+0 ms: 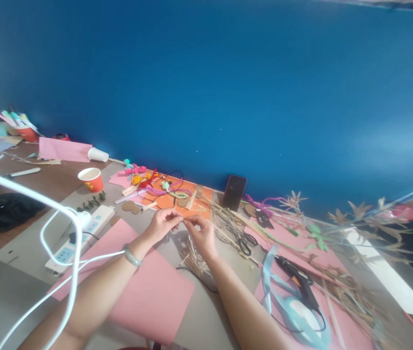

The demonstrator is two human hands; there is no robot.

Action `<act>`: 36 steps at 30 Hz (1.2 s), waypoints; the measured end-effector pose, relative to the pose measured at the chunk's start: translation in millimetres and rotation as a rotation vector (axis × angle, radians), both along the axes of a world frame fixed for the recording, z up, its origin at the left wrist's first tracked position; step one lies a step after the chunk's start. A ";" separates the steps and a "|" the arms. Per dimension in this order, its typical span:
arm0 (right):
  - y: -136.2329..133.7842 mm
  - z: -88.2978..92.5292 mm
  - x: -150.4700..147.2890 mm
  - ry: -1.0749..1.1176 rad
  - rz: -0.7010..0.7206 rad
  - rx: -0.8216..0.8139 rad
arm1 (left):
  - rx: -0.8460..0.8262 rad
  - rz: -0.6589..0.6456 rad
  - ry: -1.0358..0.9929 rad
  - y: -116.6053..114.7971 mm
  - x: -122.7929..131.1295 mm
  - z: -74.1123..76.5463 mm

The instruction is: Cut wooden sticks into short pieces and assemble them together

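Over the middle of the table, my left hand point(165, 223) and my right hand point(202, 232) meet at the fingertips. Both are closed in a pinch on something too small to make out. A bracelet point(132, 256) circles my left wrist. Under my left forearm lies a sheet of pink paper point(155, 296). Just below my right hand is a loose bunch of thin pale sticks point(194, 256), partly covered by my wrist. Black-handled scissors point(246, 243) rest to the right of my right hand.
A white power strip point(99, 220) and white cable point(77, 262) lie left. A paper cup point(93, 182) stands behind them. Right are a black glue gun point(299, 279), blue ribbon point(294, 316) and dried stems point(359, 301). A phone point(234, 192) leans against the blue wall point(228, 97).
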State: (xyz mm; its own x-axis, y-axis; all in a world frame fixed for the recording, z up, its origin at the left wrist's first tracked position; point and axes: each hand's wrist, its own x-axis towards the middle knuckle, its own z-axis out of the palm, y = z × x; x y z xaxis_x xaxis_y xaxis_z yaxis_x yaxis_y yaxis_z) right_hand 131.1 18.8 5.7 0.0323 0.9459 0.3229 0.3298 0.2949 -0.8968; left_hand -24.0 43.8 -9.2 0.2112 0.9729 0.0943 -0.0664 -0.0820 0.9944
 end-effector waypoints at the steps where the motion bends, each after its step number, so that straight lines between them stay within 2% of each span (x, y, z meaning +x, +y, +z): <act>1: -0.2 0.2 -0.1 0.000 -0.004 0.002 | -0.011 -0.007 -0.013 0.8 -0.2 -0.9; 12: -0.9 -1.7 0.2 0.014 -0.010 -0.006 | 0.019 -0.009 0.041 -0.7 0.7 1.1; 23: 3.2 -2.0 2.6 0.145 0.081 -0.141 | -0.212 -0.091 -0.232 -3.8 5.6 8.3; 28: 4.3 -4.3 3.8 0.233 0.126 -0.204 | -0.241 -0.107 -0.276 -3.8 5.3 10.3; 32: 3.0 -2.7 2.4 0.213 0.089 -0.170 | -0.187 -0.070 -0.208 -1.4 3.1 6.6; 36: 1.2 -0.1 0.7 0.150 0.030 -0.112 | -0.057 0.046 -0.093 1.2 0.1 3.2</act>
State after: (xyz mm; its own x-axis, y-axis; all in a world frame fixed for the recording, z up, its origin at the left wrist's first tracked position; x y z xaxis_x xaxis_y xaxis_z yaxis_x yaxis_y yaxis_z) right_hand 131.8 20.0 5.6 0.0434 0.9769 0.2090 0.1828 0.1979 -0.9630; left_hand -23.9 45.0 -6.0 0.1590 0.9857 0.0554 -0.1557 -0.0304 0.9873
